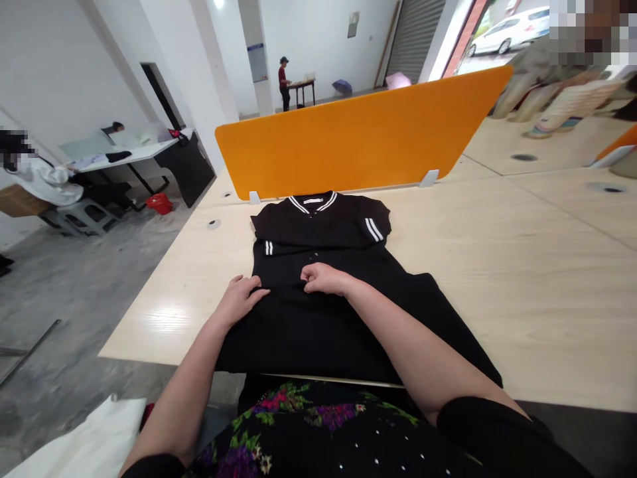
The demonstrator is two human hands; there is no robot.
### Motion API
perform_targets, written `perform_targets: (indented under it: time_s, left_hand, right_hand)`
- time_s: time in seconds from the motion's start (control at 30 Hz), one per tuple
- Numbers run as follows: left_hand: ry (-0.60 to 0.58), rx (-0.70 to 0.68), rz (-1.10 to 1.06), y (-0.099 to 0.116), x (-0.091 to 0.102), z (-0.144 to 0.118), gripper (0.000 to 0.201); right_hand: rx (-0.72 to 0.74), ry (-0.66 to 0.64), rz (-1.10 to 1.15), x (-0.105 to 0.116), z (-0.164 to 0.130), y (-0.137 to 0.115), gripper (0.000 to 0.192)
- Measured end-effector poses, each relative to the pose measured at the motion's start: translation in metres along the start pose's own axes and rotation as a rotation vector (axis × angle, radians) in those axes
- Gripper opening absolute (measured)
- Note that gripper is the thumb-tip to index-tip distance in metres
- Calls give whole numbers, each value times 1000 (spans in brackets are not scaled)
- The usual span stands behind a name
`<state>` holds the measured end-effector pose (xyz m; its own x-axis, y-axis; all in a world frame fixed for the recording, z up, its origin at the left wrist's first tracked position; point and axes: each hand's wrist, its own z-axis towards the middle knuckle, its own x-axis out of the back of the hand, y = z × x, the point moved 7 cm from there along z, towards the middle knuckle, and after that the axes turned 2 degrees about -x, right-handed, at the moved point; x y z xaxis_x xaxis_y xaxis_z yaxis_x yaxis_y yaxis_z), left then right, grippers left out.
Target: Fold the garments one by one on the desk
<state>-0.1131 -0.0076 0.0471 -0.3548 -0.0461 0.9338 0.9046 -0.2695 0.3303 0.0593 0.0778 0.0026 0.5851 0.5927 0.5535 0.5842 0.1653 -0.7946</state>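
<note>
Flat on the black dress point(318, 318), left hand point(241, 299) open, right hand point(323, 277) pinching cloth.

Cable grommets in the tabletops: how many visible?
4. One grommet left of the black garment, one by the orange divider, two at right. The garment or divider may hide others.
</note>
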Motion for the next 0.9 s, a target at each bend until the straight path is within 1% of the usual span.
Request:
perform_targets:
  time_s: [0.1,0.2,0.27,0.3,0.33,0.43,0.47,0.5,0.53,0.6,0.7,0.77,0.83,0.9]
  left_hand:
    - [-4,-17,-26,-3,3,-4,23]
    - [-37,4,38,-13,5,-8,21]
    - [-31,25,53,-22,8,-10,22]
    - [-11,29,42,-27,10,-11,23]
    - [19,32,26,-31,12,-12,23]
    - [115,40,8,-42,15,-12,22]
    - [136,46,15,-45,14,-12,22]
    - [153,55,22,-48,13,-12,22]
    - [165,63,24,-51,11,-11,24]
    - [169,78,4,-56,9,-11,27]
    - [137,111,-84,-64,8,-12,30]
    - [129,122,-164,-68,12,-14,30]
    - [141,127,-280,-69,18,-18,30]
    - [136,172,-451,-68,22,-22,32]
  right_hand:
    - [7,-52,-6,5,-5,-1,12]
    - [67,-116,-35,10,-10,-7,14]
    - [125,-126,-72,13,-13,-12,15]
    - [165,-96,-94,15,-13,-15,13]
    - [210,-31,-121,17,-13,-19,11]
    - [323,236,-279,21,-14,-28,13]
    - [345,283,-347,19,-14,-29,14]
    - [358,299,-400,15,-13,-30,14]
    - [362,290,-428,11,-11,-29,11]
    - [368,242,-409,5,-8,-27,4]
    - [365,163,-350,1,-6,-26,29]
    - [350,107,-348,-2,-5,-26,39]
    - [349,69,-343,-5,-6,-26,38]
    - [374,45,-287,-8,-7,-27,35]
